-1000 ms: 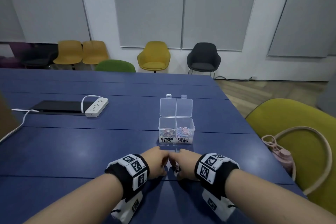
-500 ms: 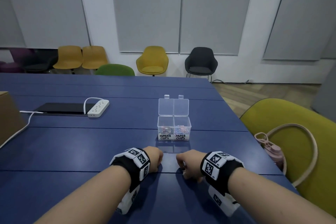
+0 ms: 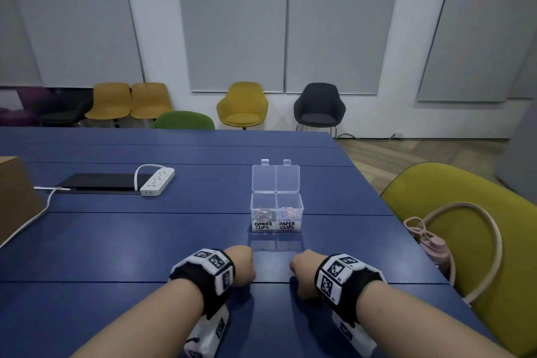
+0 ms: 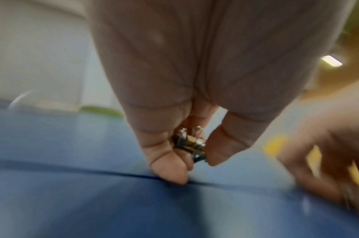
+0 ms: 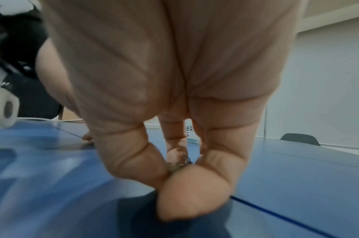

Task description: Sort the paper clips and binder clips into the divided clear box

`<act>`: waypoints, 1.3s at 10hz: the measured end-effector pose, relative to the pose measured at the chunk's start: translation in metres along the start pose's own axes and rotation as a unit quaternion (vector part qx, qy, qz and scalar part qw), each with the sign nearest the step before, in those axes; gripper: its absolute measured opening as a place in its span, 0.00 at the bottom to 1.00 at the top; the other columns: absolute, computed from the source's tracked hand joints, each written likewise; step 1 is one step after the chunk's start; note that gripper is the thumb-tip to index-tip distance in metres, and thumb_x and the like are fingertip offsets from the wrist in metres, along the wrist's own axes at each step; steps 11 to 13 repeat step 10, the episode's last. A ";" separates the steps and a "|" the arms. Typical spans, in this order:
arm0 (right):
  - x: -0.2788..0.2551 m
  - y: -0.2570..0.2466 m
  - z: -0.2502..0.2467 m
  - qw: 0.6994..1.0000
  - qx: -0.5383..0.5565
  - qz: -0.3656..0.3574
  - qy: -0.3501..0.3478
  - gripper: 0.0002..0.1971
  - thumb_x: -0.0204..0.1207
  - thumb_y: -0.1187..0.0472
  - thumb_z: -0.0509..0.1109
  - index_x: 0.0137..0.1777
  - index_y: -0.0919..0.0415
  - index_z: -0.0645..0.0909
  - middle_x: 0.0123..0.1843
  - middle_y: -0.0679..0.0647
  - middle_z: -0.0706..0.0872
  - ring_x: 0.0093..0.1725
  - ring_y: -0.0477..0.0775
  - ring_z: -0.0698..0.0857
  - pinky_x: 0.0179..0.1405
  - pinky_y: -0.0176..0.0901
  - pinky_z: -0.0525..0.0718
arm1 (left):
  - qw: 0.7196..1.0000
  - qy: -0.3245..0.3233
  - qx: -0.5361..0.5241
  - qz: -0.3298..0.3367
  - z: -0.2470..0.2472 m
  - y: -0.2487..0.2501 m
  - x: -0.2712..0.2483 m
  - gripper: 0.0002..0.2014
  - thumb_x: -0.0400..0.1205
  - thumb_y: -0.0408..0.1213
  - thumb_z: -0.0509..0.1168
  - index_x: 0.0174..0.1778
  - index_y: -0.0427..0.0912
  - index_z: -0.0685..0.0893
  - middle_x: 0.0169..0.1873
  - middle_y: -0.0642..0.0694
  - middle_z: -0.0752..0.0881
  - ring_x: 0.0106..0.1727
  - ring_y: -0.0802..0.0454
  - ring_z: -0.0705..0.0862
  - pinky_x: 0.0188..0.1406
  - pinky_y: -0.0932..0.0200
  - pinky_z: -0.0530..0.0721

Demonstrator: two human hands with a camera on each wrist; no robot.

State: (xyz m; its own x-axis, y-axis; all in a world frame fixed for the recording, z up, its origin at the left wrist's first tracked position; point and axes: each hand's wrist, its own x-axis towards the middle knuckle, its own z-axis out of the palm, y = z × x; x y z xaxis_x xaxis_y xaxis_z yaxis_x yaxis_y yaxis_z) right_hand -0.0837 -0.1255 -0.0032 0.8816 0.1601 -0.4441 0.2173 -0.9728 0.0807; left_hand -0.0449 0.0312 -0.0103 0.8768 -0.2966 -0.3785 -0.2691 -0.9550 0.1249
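The divided clear box (image 3: 277,210) stands on the blue table (image 3: 116,241) with both lids tipped open. Its left cell, labelled BINDER CLIPS, holds colourful binder clips (image 3: 263,214). Its right cell, labelled PAPER CLIPS, holds pastel paper clips (image 3: 288,214). Both hands rest on the table just in front of the box, a hand's width apart, curled into fists. My left hand (image 3: 244,267) grips a small bunch of metal binder clips (image 4: 191,143) in its curled fingers. My right hand (image 3: 303,275) holds small wire clips (image 5: 179,162), mostly hidden by the fingers.
A white power strip (image 3: 157,182) and a flat black device (image 3: 98,182) lie at the far left. A cardboard box (image 3: 14,197) stands at the left edge. Right of the table, an olive chair (image 3: 470,212) carries a pink bottle (image 3: 434,250).
Both hands, which met fingertip to fingertip in front of the box, have drawn apart and back toward me, curled into fists. The head view has tilted up slightly.
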 end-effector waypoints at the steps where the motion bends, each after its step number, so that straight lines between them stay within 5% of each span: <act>1: 0.000 0.014 -0.001 1.000 0.020 -0.002 -0.011 0.05 0.73 0.62 0.68 0.46 0.60 0.74 0.49 0.63 0.80 0.42 0.61 0.78 0.32 0.45 0.77 | 0.974 -0.011 -0.224 -0.026 0.000 -0.017 0.009 0.09 0.80 0.32 0.59 0.34 0.45 0.78 0.31 0.47 0.83 0.33 0.50 0.84 0.33 0.63 0.82; 2: 0.001 0.029 -0.002 0.997 0.073 0.003 -0.012 0.06 0.72 0.61 0.69 0.43 0.57 0.73 0.42 0.56 0.78 0.31 0.58 0.78 0.24 0.39 0.73 | 0.913 0.024 -0.406 -0.022 -0.013 -0.023 0.014 0.10 0.75 0.24 0.58 0.31 0.40 0.76 0.23 0.44 0.77 0.21 0.52 0.74 0.21 0.65 0.76; 3: 0.004 0.044 -0.003 0.990 0.144 -0.003 0.015 0.10 0.69 0.60 0.70 0.36 0.54 0.70 0.44 0.54 0.80 0.34 0.59 0.82 0.29 0.41 0.79 | 0.903 0.114 -0.414 0.018 -0.041 -0.023 0.032 0.12 0.77 0.23 0.59 0.31 0.42 0.75 0.26 0.44 0.78 0.20 0.55 0.76 0.28 0.60 0.81; 4: 0.008 0.057 -0.005 0.978 0.194 -0.016 0.070 0.10 0.65 0.62 0.67 0.31 0.52 0.68 0.39 0.50 0.80 0.36 0.56 0.81 0.33 0.44 0.80 | 0.895 0.242 -0.373 0.043 -0.069 -0.014 0.055 0.09 0.77 0.28 0.64 0.35 0.46 0.75 0.30 0.49 0.78 0.29 0.49 0.79 0.43 0.52 0.84; 5: 0.010 0.062 -0.013 0.948 0.291 -0.031 0.123 0.10 0.64 0.67 0.66 0.30 0.52 0.69 0.32 0.48 0.77 0.26 0.49 0.78 0.23 0.37 0.79 | 0.893 0.322 -0.311 0.049 -0.082 -0.005 0.074 0.05 0.78 0.33 0.66 0.48 0.42 0.79 0.42 0.48 0.79 0.44 0.48 0.77 0.48 0.59 0.77; 6: 0.018 0.058 -0.029 0.905 0.368 -0.041 0.209 0.10 0.65 0.70 0.65 0.31 0.56 0.69 0.31 0.50 0.77 0.23 0.46 0.77 0.20 0.35 0.77 | 0.917 0.288 -0.273 0.052 -0.083 -0.003 0.089 0.11 0.79 0.35 0.68 0.57 0.40 0.80 0.51 0.46 0.82 0.48 0.50 0.79 0.50 0.62 0.75; 8: 0.054 0.035 -0.078 0.851 0.350 -0.057 0.386 0.06 0.69 0.68 0.67 0.37 0.58 0.72 0.39 0.54 0.76 0.39 0.60 0.81 0.45 0.47 0.82 | 0.905 0.309 -0.291 0.030 -0.079 -0.014 0.088 0.05 0.80 0.36 0.65 0.50 0.42 0.83 0.50 0.46 0.87 0.49 0.51 0.82 0.47 0.63 0.74; 9: 0.074 0.024 -0.099 0.856 0.346 -0.082 0.375 0.06 0.73 0.66 0.68 0.42 0.60 0.73 0.45 0.57 0.78 0.46 0.62 0.83 0.50 0.54 0.83 | 0.909 0.302 -0.285 0.032 -0.075 -0.022 0.080 0.05 0.80 0.41 0.66 0.44 0.43 0.82 0.45 0.46 0.87 0.48 0.48 0.84 0.46 0.60 0.77; 10: 0.085 0.022 -0.103 0.905 0.297 -0.051 0.300 0.06 0.76 0.64 0.69 0.50 0.61 0.76 0.54 0.60 0.82 0.54 0.62 0.83 0.53 0.51 0.81 | 0.906 0.316 -0.279 0.031 -0.074 -0.031 0.071 0.07 0.80 0.42 0.65 0.40 0.43 0.83 0.41 0.46 0.88 0.45 0.48 0.84 0.44 0.60 0.78; 13: 0.085 0.022 -0.103 0.905 0.297 -0.051 0.300 0.06 0.76 0.64 0.69 0.50 0.61 0.76 0.54 0.60 0.82 0.54 0.62 0.83 0.53 0.51 0.81 | 0.906 0.316 -0.279 0.031 -0.074 -0.031 0.071 0.07 0.80 0.42 0.65 0.40 0.43 0.83 0.41 0.46 0.88 0.45 0.48 0.84 0.44 0.60 0.78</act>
